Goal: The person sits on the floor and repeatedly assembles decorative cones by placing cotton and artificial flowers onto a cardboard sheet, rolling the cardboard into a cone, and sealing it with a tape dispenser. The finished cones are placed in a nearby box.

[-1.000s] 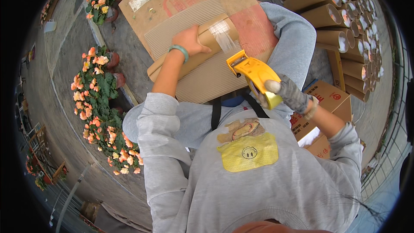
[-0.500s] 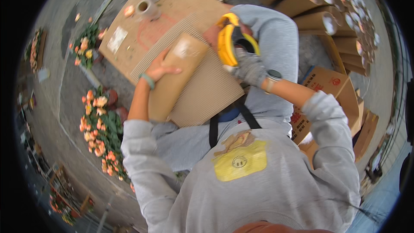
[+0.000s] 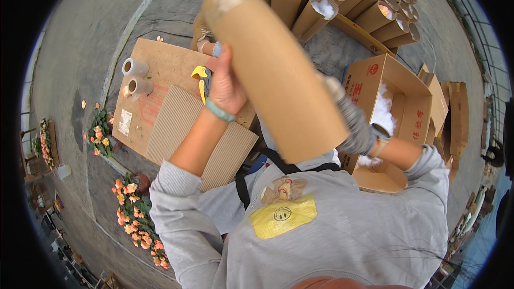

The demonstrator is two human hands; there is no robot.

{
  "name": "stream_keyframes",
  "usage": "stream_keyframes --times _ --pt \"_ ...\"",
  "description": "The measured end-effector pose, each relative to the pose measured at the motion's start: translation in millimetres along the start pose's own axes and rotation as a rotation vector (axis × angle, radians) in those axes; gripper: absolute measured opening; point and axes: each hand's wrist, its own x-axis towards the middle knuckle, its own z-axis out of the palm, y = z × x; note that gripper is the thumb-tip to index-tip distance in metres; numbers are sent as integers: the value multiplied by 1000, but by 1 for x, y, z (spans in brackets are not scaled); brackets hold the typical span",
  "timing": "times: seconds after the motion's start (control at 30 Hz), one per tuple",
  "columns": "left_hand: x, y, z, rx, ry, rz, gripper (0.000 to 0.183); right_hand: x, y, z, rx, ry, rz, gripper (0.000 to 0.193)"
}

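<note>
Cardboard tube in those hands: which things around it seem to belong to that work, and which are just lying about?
Likely part of the work:
- cardboard tube, with left hand and gloved right hand at its sides
- corrugated sheet
- yellow tape dispenser
- bunched tubes with white stuffing
- open box

Probably just lying about:
- potted flowers
- loose flower on the floor

Left hand [image 3: 230,90] raised, bare, thumb upright, gripping; right hand [image 3: 354,123] gloved, blurred; forearms [image 3: 194,145] angled inward.
</note>
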Motion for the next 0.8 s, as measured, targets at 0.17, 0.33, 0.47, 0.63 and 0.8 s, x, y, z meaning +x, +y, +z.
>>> stream_keyframes --times 0.17,0.33,0.47,0.63,0.8 --pt "-9 -14 13 882 -74 144 66 52 41 -106 337 379 357 35" --pt "-74 -40 -16 1536 -276 226 66 232 158 -82 614 241 411 30" --pt "-109 -82 -33 1480 -198 91 67 364 226 -7 -675 -240 187 19" --pt "-112 -97 -57 1367 -191 100 60 441 278 67 -1201 -573 218 45" --pt "-108 -93 -71 1418 -241 133 50 464 319 98 -1183 -522 455 47"
